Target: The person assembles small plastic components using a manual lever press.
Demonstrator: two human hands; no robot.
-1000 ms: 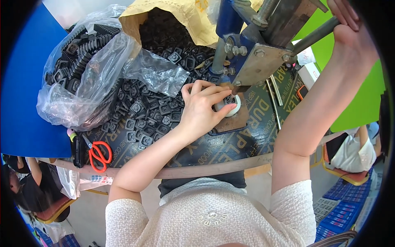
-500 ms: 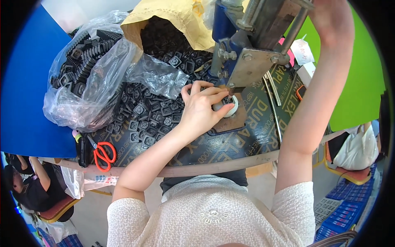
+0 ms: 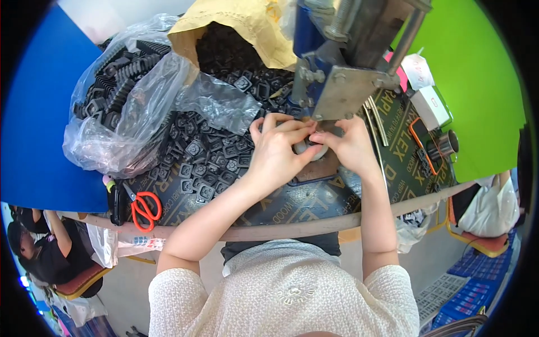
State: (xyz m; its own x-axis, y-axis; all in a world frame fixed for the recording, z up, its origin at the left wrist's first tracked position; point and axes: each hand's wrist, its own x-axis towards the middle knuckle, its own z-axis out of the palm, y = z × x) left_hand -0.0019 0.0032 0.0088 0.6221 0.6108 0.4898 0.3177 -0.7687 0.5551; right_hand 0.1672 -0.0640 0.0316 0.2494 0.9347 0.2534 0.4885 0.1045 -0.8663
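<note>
My left hand (image 3: 278,149) reaches in over the white round holder (image 3: 318,157) under the press. Its fingers and thumb close in a pinch around a small black square part (image 3: 313,142), mostly hidden by the fingertips. From the other side my right hand (image 3: 352,147) pinches at the same spot, its thumb and finger meeting the left fingertips. Just above both hands stands the hand press (image 3: 347,92), with a bolted steel plate and blue column. The holder sits on the press's base plate (image 3: 324,169), partly covered by my hands.
Many loose black plastic parts (image 3: 205,163) lie left of my hands. Behind them are a clear bag (image 3: 115,146) and a yellow sack (image 3: 210,17) of such parts. Orange-handled scissors (image 3: 146,210) rest near the front edge. A phone (image 3: 422,140), white box (image 3: 429,106) and metal cylinder (image 3: 447,143) are at right.
My right arm, raised along the press before, has come down, and that hand now joins the left at the white holder. My left hand stays almost in place.
</note>
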